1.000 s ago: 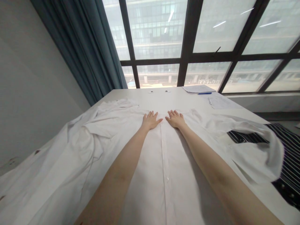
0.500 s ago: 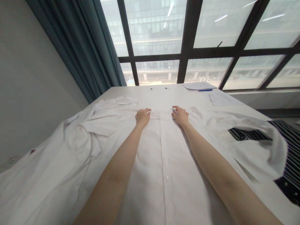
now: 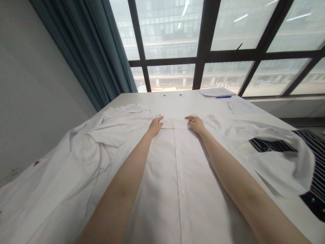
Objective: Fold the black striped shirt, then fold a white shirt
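A white button-front shirt (image 3: pixel 165 176) lies spread over the table with its collar end away from me. My left hand (image 3: pixel 155 126) is at the left end of the collar (image 3: pixel 175 123), thumb and forefinger on either side of the fabric. At the collar's right end, my right hand (image 3: pixel 196 124) grips the cloth the same way, its forefinger pointing inward. Both hands look closed on the shirt, though the lower fingers are hidden. The button strip runs down the middle toward me, between my forearms. A white sleeve (image 3: pixel 286 169) lies bent at the right.
More crumpled white cloth (image 3: pixel 83 156) covers the left side. Black striped fabric (image 3: pixel 316 159) lies at the right edge. On the far part of the white table (image 3: pixel 142 98) are papers (image 3: pixel 215 92) and a blue pen (image 3: pixel 223 97). A blue curtain (image 3: pixel 101 51) and windows stand beyond.
My fingers have shifted slightly at the collar, with the right forefinger now stretched further inward. The collar edge looks flatter, and the shirt stays in place.
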Demonstrator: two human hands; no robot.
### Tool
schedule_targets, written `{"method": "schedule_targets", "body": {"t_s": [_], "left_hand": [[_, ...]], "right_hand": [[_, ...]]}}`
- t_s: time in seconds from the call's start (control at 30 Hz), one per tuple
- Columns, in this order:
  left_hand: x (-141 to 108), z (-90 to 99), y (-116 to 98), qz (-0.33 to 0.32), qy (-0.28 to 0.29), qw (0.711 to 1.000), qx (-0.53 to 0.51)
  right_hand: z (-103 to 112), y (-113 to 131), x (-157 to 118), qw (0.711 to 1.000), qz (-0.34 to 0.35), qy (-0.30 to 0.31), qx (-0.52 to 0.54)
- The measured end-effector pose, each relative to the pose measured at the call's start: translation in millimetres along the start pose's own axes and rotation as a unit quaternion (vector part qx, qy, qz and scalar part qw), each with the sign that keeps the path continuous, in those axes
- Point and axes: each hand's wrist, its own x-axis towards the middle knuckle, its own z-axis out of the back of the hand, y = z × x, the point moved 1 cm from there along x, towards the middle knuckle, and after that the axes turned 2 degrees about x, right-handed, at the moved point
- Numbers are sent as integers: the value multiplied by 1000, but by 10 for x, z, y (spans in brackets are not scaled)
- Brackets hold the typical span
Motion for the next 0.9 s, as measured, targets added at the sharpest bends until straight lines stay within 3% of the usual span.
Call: {"method": "schedule_targets", "body": {"t_s": [0.4, 0.57, 0.73, 0.9], "left_hand": [[-53, -33, -113, 23, -12, 989, 147], [-219, -1, -284, -26, -30, 973, 228], [-284, -35, -382, -106, 57, 954, 275], [-236, -85, -353, -73, 105, 946, 297]], "right_hand": [[-14, 88, -66, 996, -3, -5, -87], [72, 290, -206, 990, 32, -15, -136], [39, 437, -262, 976, 120, 80, -163], [-59, 360, -240, 971, 68, 134, -185]]}}
